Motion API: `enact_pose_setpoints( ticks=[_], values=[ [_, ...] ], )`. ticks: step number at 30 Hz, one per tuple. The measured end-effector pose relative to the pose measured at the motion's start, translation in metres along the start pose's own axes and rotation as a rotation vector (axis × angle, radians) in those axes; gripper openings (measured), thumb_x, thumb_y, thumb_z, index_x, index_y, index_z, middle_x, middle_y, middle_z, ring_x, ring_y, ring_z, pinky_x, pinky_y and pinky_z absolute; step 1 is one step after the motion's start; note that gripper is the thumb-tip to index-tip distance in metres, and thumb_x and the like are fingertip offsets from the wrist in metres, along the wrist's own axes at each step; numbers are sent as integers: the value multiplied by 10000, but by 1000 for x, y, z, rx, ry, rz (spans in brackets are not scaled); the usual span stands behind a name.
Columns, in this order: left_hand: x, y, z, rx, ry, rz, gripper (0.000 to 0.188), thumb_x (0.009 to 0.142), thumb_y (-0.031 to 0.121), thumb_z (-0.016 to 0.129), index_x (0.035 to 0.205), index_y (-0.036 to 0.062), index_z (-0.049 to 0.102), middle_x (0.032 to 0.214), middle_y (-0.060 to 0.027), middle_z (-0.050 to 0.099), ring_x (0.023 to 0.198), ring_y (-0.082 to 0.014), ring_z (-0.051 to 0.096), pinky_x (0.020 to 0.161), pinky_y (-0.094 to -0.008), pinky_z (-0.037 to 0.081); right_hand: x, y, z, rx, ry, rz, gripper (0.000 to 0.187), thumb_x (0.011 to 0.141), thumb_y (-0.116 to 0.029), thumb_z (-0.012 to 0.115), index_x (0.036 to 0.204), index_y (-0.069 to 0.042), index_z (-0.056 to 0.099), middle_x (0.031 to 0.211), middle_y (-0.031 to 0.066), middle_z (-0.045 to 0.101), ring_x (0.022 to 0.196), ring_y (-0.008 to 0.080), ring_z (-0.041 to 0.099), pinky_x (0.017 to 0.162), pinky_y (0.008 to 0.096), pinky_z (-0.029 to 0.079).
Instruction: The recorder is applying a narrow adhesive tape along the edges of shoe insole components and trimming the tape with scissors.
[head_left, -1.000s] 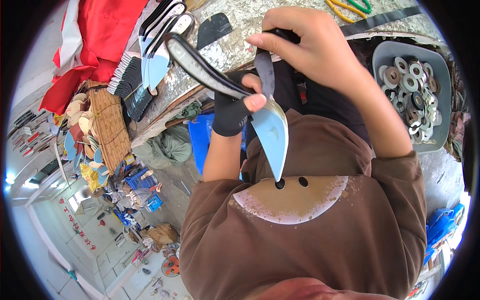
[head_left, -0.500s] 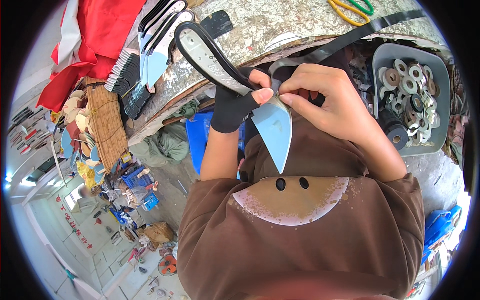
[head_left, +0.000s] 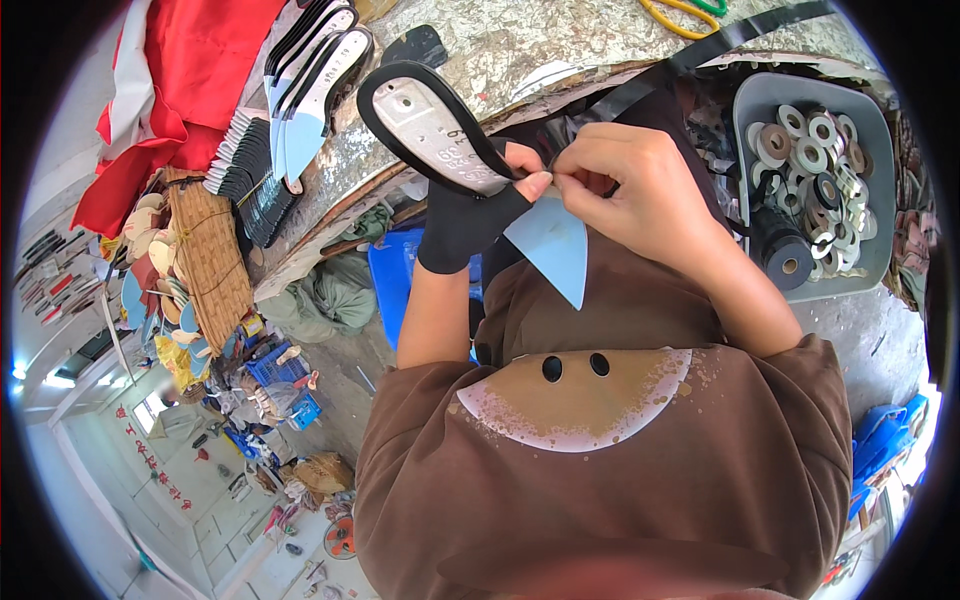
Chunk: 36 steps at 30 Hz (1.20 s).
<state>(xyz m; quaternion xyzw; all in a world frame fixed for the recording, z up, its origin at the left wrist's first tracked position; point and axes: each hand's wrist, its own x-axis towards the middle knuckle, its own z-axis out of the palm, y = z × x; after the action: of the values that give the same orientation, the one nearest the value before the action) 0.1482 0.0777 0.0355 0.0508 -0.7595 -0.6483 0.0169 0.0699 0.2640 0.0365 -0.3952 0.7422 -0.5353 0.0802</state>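
Note:
My left hand (head_left: 462, 218), in a black fingerless glove, grips a shoe insole (head_left: 425, 125) around its middle. The insole's heel end is pale with handwritten marks and a black band along its rim; its pointed front part (head_left: 555, 245) is light blue and hangs below my fingers. With thumb and fingertips pinched, my right hand (head_left: 640, 190) works at the insole's edge, close beside my left thumb. A long black strip (head_left: 690, 65) runs from the table to that spot. My fingertips hide exactly where strip and edge meet.
Similar insoles (head_left: 318, 90) lie stacked on the worn table (head_left: 540, 50), by a bundle of black-edged pieces (head_left: 262, 180) and red cloth (head_left: 205, 70). At right stands a grey bin (head_left: 742, 130) of tape rolls. Yellow and green loops (head_left: 680, 22) lie at the table's far side.
The insole has turned so its heel face shows more, and its blue tip has risen slightly. Both hands stay close together at its edge. The black strip lies straighter.

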Motion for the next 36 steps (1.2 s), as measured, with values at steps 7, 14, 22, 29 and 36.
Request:
enact_pose_setpoints(
  ticks=[7, 14, 22, 29, 36],
  values=[
    [-3, -5, -7, -81, 25, 93, 124, 800, 40, 716, 753, 13, 605, 712, 10, 567, 637, -81, 498, 581, -235, 382, 3, 49, -10, -42, 266, 170, 73, 769, -70, 686, 794, -8, 655, 712, 90, 640, 622, 186, 619, 598, 293, 493],
    [-6, -23, -26, -552, 244, 24, 186, 769, 122, 736, 823, 32, 583, 715, -35, 571, 642, -123, 560, 572, -246, 431, -31, 48, -44, 195, 139, 210, 81, 861, -52, 573, 806, -2, 540, 748, 3, 499, 676, 66, 454, 610, 217, 374],
    [-9, -28, -42, -681, 198, 20, 241, 760, 197, 735, 835, 36, 572, 793, -120, 632, 686, -209, 634, 612, -307, 520, -61, 67, -69, -150, 147, 217, 96, 866, -20, 524, 785, 4, 478, 713, 49, 416, 644, 131, 407, 588, 267, 341],
    [-8, -20, -50, -491, 158, 25, 235, 746, 179, 756, 803, 16, 596, 770, -69, 623, 671, -141, 569, 627, -276, 474, -79, 77, -88, -422, 248, 402, 123, 875, 9, 603, 988, -2, 652, 812, 68, 597, 646, 152, 525, 607, 262, 450],
    [-6, 16, -24, 82, -45, 220, 417, 819, 313, 800, 1020, 2, 608, 922, -49, 617, 799, -124, 573, 719, -256, 454, -6, 18, -66, -259, 263, -242, 134, 900, -5, 599, 1023, -25, 648, 950, 100, 639, 791, 232, 626, 689, 320, 498]
  ],
)
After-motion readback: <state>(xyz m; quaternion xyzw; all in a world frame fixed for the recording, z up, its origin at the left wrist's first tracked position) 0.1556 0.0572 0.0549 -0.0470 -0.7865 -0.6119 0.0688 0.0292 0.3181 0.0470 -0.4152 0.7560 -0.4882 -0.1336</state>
